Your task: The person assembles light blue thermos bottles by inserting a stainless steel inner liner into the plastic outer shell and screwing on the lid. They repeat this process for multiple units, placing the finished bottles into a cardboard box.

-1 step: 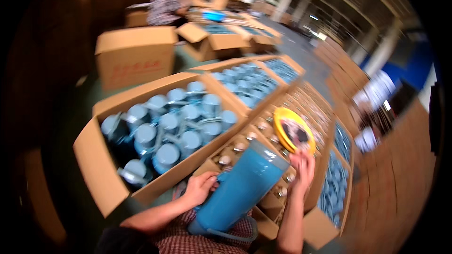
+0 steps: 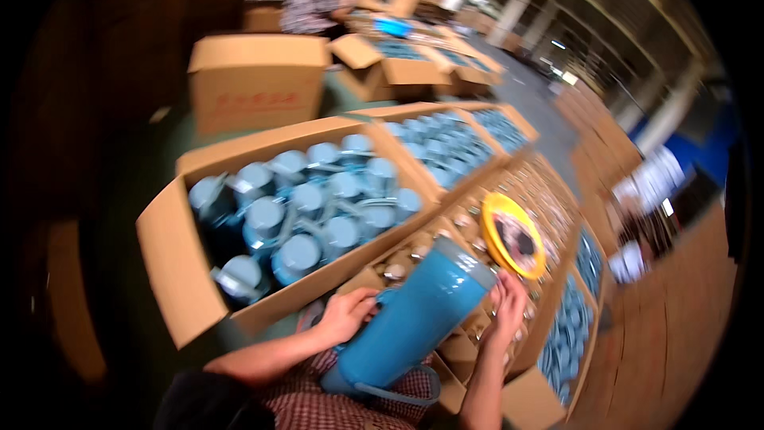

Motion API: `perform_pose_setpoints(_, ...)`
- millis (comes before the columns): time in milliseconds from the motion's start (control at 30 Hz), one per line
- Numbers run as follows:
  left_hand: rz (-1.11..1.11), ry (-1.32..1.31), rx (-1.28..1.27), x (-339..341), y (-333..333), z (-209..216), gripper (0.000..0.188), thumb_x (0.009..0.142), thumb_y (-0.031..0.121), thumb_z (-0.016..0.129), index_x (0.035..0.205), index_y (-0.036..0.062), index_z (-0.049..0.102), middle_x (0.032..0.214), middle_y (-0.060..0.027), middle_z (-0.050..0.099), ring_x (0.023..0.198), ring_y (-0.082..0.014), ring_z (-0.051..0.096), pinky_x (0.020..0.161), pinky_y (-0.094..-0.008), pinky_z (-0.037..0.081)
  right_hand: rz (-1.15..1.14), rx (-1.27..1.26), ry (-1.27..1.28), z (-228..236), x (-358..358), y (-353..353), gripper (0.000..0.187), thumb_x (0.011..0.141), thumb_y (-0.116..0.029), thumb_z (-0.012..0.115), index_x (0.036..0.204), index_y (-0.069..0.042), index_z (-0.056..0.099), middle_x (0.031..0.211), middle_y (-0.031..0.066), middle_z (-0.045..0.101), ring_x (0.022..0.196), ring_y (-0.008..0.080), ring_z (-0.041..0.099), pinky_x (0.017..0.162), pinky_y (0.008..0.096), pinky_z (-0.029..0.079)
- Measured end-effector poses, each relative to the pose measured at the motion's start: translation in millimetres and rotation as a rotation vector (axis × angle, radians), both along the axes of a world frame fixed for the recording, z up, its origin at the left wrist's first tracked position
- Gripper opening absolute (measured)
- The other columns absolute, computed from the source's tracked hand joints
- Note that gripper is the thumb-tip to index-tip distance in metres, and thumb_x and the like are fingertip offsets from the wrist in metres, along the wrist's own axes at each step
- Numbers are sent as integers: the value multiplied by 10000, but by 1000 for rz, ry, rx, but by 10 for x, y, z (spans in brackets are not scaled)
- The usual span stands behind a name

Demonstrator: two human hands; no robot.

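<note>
Left hand (image 2: 351,315) holds a tilted flask (image 2: 410,318). Right hand (image 2: 507,302) is beside the flask's far end — its grip I cannot tell.

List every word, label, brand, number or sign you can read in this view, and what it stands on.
None can be read.
Red marking on the brown carton behind: too blurred to read.
Blue cylindrical container by the left hand: no readable text on the visible side.
</note>
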State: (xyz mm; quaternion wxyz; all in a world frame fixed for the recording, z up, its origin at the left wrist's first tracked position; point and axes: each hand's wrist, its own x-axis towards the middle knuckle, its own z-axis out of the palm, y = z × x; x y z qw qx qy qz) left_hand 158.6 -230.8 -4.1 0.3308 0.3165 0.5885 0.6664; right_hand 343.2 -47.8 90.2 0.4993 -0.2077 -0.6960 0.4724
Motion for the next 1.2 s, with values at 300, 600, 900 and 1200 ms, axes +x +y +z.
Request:
perform_pose_setpoints(300,298,-781,173,-119,-673,-867,256,696,-124,441,888,26,519,687,-91,536,400,-153,441,358,-276,326,483,16,-640,-1191,966,-1220,590,895,-546,459,841,16,629,1110,206,605,1026,304,593,887,429,436)
perform_pose_setpoints(600,753,-1169,573,-541,-601,-293,264,762,-58,442,999,-7,547,879,-153,624,628,-231,589,569,-332,505,563,437,-354,-185,-873,-1136,392,869,-400,614,780,-29,523,1423,272,371,1317,416,357,1072,499,269)
perform_pose_setpoints(900,646,-1262,597,-1196,-448,-445,435,954,381,467,1175,8,492,1081,-166,623,827,-247,655,644,-319,521,603,929,-340,-85,-2867,-1316,131,694,-2,602,766,-14,492,1393,250,415,1291,477,361,1042,507,315)
perform_pose_setpoints(1200,563,-847,242,-895,-925,-330,355,935,155,544,1243,-17,501,1185,-101,597,824,-137,653,609,-223,465,807,841,-203,273,-3392,-1112,197,626,-8,690,738,-18,529,1200,143,619,1188,362,520,1003,455,359)
